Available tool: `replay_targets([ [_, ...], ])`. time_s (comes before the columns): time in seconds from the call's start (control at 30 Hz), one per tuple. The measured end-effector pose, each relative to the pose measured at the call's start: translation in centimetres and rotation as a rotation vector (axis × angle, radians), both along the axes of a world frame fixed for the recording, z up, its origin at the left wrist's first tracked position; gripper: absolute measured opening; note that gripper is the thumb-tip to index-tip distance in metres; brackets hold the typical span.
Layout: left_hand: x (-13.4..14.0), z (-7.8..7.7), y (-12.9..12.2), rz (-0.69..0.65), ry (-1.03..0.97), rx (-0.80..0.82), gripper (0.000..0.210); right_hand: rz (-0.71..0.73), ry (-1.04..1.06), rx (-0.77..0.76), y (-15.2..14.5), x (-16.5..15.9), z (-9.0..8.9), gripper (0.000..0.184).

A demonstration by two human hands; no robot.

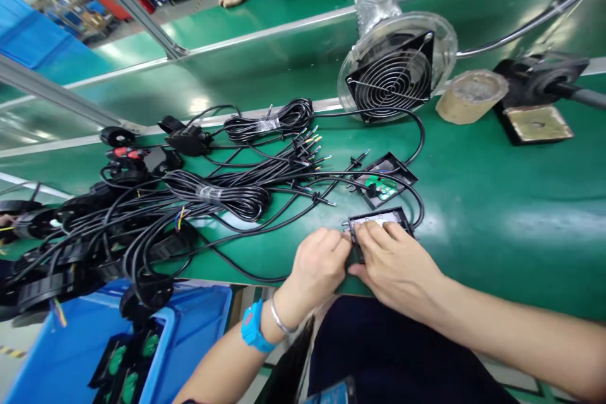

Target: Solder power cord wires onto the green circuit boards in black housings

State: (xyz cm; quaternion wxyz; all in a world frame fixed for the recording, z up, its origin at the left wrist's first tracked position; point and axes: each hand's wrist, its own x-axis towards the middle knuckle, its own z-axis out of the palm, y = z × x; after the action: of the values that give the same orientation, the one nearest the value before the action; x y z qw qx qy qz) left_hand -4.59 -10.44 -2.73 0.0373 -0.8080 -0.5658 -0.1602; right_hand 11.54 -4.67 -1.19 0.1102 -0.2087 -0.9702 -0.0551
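A shallow black plastic case (404, 218) with a pale inside lies near the front edge of the green bench. My right hand (398, 265) grips it, fingers over the top and thumb along the near side. My left hand (322, 265) is closed at the case's left end, its fingertips pressed together there; what lies between them is hidden. Just behind is a second open black case (402, 172), holding a green circuit board (384, 185). Black cable runs from the right end of each case.
Coiled black cables (215, 194) with bare coloured wire ends cover the left of the bench. A fan (391, 88) with a foil duct stands behind, near a cardboard tube (471, 96) and a sponge tray (538, 124). A blue bin (199, 315) sits below left. Another person's hands rest across the bench.
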Motion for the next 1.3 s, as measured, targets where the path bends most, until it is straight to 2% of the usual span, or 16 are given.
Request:
replay_targets([
  [0.13, -0.8, -0.2, -0.1, 0.040, -0.172, -0.039, 0.014, -0.048, 0.056, -0.147, 1.3, 2.1, 1.4, 0.046],
  [0.27, -0.3, 1.2, -0.5, 0.067, -0.292, -0.094, 0.029, -0.121, 0.186, -0.225, 2.1, 4.6, 1.9, 0.030],
  [0.37, 0.5, 1.8, -0.7, 0.002, -0.222, -0.107, 0.036, -0.086, 0.239, -0.283, 1.9, 5.2, 1.2, 0.023],
  [0.5, 0.8, 0.9, -0.5, -0.095, -0.069, -0.091, 0.038, -0.044, 0.233, -0.328, 1.3, 4.8, 0.1, 0.020],
  [0.63, 0.4, 0.3, -0.5, -0.097, -0.141, -0.100, 0.038, -0.045, 0.250, -0.345, 1.4, 4.9, 0.1, 0.019],
  [0.7, 0.2, 0.6, -0.6, -0.063, -0.280, -0.133, 0.039, -0.037, 0.270, -0.390, 1.7, 5.0, 0.4, 0.020],
  [0.77, 0.1, 1.0, -0.7, 0.051, -0.439, -0.177, 0.037, -0.029, 0.290, -0.442, 2.0, 4.9, 0.8, 0.022],
  [0.83, 0.3, 1.5, -0.8, 0.186, -0.511, -0.238, 0.030, -0.022, 0.304, -0.474, 2.4, 4.4, 0.9, 0.020],
  [0.9, 0.8, 1.9, -0.9, 0.254, -0.443, -0.304, 0.017, -0.022, 0.298, -0.474, 2.7, 3.6, 0.7, 0.017],
  [0.97, 1.4, 2.1, -0.8, 0.271, -0.294, -0.334, 0.007, -0.029, 0.275, -0.459, 2.9, 2.9, 0.3, 0.015],
  [1.1, 2.1, 2.1, -0.9, 0.308, -0.083, -0.337, 0.015, -0.018, 0.274, -0.494, 3.0, 2.9, 0.1, 0.014],
  [1.3, 1.5, 2.2, -0.8, 0.233, -0.180, -0.355, 0.014, -0.009, 0.345, -0.603, 2.5, 4.2, 0.9, 0.022],
])
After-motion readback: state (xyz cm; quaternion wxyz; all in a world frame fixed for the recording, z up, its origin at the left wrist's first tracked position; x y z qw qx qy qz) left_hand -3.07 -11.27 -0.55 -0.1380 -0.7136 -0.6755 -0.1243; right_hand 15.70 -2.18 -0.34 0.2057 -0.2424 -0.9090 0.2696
